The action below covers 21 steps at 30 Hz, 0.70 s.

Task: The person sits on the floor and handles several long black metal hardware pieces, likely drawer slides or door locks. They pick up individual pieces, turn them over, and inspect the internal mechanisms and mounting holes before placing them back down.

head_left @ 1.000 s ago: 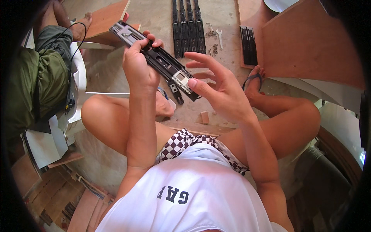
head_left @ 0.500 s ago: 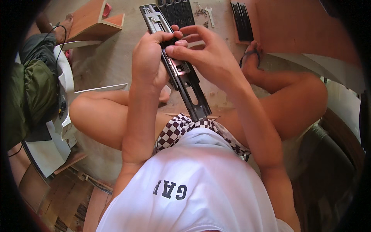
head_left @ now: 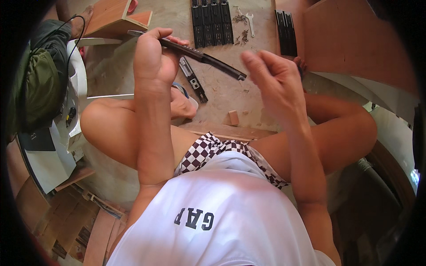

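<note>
My left hand (head_left: 156, 55) is closed around a black drawer slide (head_left: 202, 57), tilted edge-on, its free end pointing right and slightly down. My right hand (head_left: 278, 77) is just past that end, apart from the slide. Its fingers are curled and slightly blurred, with nothing visible in them. On the floor beyond my left wrist lies a shorter slide piece (head_left: 193, 80) with a silver bracket at its far end. Several black drawer slides (head_left: 212, 24) lie side by side farther off.
An open-ended wrench (head_left: 250, 24) and scattered screws (head_left: 242, 36) lie right of the slide row. A brown panel (head_left: 355, 44) with black slides (head_left: 285, 33) stands at right. A wooden box piece (head_left: 111, 20) is far left, near another person's leg (head_left: 53, 33). A small wood block (head_left: 233, 117) lies near me.
The slide in my left hand has turned from lengthwise and face-up to edge-on, pointing right. My right hand has let go of it and moved right. The floor piece now shows.
</note>
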### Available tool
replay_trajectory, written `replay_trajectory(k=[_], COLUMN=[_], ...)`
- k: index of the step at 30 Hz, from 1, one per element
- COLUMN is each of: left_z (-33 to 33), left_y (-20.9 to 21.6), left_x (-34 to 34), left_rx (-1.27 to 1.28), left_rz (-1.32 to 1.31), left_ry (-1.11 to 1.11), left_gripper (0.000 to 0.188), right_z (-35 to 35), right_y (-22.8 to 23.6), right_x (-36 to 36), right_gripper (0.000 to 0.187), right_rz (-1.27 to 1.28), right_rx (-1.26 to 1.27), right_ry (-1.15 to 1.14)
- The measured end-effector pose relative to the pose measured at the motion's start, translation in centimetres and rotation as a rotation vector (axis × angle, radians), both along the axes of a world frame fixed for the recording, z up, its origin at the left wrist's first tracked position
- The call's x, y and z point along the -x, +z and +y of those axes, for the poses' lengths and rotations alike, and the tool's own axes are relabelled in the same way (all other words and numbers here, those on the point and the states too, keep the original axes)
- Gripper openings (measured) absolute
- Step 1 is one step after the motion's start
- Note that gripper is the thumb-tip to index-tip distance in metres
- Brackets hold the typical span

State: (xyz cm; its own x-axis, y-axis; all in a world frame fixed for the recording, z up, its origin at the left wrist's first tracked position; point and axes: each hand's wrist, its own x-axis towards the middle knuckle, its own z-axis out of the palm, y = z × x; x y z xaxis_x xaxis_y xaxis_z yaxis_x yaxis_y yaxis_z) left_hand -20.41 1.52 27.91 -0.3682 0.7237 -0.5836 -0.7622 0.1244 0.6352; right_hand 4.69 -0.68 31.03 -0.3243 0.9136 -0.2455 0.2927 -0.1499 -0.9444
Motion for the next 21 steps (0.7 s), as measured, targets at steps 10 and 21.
replay_trajectory(k=[10,21], left_z=[-0.7,-1.8], left_y=[0.1,1.2], left_x=[0.6,1.2], left_rx=[0.037,-0.148], left_rz=[0.118,0.106], left_ry=[-0.035,-0.076], left_gripper=[0.019,0.021], right_z=[-0.7,-1.1], right_y=[0.6,-0.2], right_x=[-0.4,-0.7], right_gripper=[0.019,0.013], right_rz=[0.247,0.567], right_rx=[-0.038,0.197], right_ry=[0.065,-0.048])
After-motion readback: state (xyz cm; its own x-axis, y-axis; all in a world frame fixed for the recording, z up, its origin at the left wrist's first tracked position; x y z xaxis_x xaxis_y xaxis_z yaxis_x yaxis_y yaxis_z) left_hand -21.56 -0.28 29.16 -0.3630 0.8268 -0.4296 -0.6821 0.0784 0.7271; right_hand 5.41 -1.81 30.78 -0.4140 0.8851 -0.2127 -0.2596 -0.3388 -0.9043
